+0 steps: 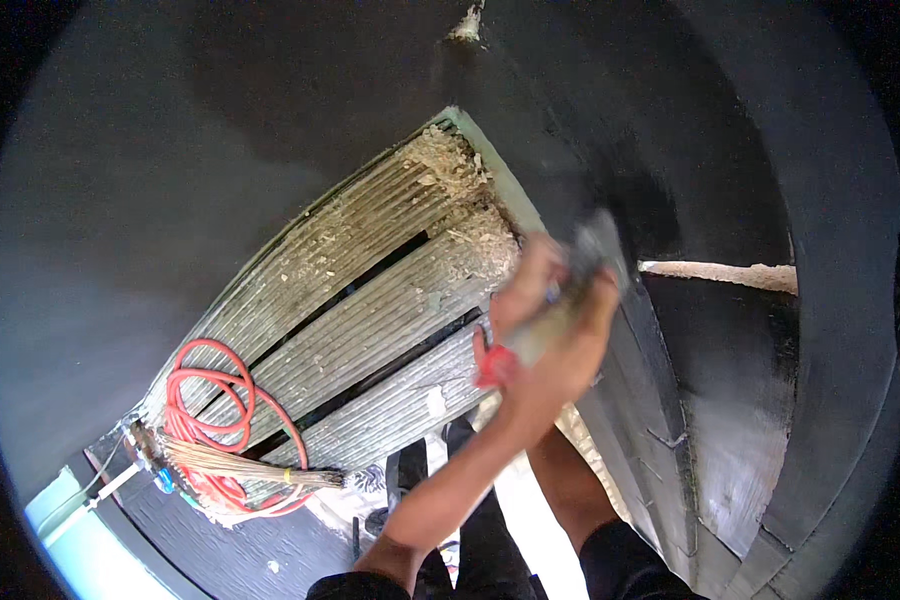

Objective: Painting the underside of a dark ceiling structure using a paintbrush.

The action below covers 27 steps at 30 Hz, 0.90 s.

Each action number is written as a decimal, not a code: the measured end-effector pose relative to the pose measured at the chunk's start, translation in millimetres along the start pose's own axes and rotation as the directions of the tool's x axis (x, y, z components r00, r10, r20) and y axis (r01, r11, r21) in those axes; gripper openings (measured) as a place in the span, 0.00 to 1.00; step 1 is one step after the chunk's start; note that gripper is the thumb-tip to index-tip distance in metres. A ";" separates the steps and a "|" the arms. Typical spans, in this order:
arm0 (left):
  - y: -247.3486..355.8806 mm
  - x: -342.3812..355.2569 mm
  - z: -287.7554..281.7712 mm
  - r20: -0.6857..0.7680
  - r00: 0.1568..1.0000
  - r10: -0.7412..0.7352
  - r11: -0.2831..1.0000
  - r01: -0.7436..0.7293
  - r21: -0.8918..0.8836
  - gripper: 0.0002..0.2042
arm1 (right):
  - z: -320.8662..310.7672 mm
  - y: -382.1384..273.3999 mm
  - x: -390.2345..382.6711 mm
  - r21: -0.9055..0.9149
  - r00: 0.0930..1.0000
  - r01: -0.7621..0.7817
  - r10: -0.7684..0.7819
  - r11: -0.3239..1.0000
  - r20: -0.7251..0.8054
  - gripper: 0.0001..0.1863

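Note:
Both hands are at a dark panel point(690, 170) beside the pale-edged opening, gripping a motion-blurred hand tool point(598, 240) with a grey flat upper part, a pale middle and a red part lower down; its kind is unclear. My left hand point(570, 350) is closed on the tool, its forearm crossing in front of my right arm. My right hand point(520, 285) is farther left, also closed around the tool and partly hidden. Directly left lies a grey ribbed slatted board point(350, 330) with pale crumbly debris point(450, 170) along its right end.
A coiled red hose point(200, 370), a bundle of thin sticks point(240, 465) and small metal fittings point(150, 450) lie at the board's left end. Dark curved panels surround it, one with a pale gap point(720, 270) at right. A light blue surface point(100, 545) shows lower left.

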<state>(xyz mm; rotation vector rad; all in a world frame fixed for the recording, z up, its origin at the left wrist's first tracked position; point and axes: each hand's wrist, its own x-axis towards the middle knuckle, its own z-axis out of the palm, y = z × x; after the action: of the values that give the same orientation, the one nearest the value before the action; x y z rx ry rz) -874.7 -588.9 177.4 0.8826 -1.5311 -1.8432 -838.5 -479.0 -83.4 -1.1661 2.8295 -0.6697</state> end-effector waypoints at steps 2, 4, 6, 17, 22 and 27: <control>18.2 33.9 -15.4 -0.102 0.994 0.034 0.998 -0.040 -0.058 0.08 | 11.7 -3.7 -6.4 -0.015 1.000 0.002 -0.001 1.000 0.025 0.35; 28.6 64.2 -13.1 -0.214 0.975 0.055 0.995 -0.071 -0.067 0.07 | 12.5 4.0 -5.8 -0.047 0.999 0.005 -0.002 0.999 0.047 0.37; 21.9 59.8 -5.7 -0.189 0.975 0.119 0.993 -0.114 0.034 0.08 | 7.6 0.3 -3.6 -0.029 0.995 0.025 -0.022 0.999 0.100 0.36; -8.7 -3.3 8.1 0.105 0.985 -0.137 0.987 0.145 -0.075 0.10 | -14.8 -17.0 12.6 0.023 0.998 -0.015 0.014 1.000 0.057 0.35; 16.7 35.0 -8.9 -0.127 0.990 -0.054 0.999 0.053 -0.005 0.11 | -34.4 -40.3 15.7 0.081 0.989 -0.122 0.114 0.989 0.091 0.35; 19.1 21.5 27.3 0.005 0.995 0.104 0.980 -0.104 0.171 0.11 | -20.1 -8.5 14.9 -0.033 0.998 0.052 -0.051 0.998 0.029 0.34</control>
<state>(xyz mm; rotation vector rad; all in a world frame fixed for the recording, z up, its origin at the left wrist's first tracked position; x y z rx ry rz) -909.0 -592.6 196.9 0.8652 -1.7198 -1.6539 -846.9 -486.7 -59.6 -1.2472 2.8078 -0.6053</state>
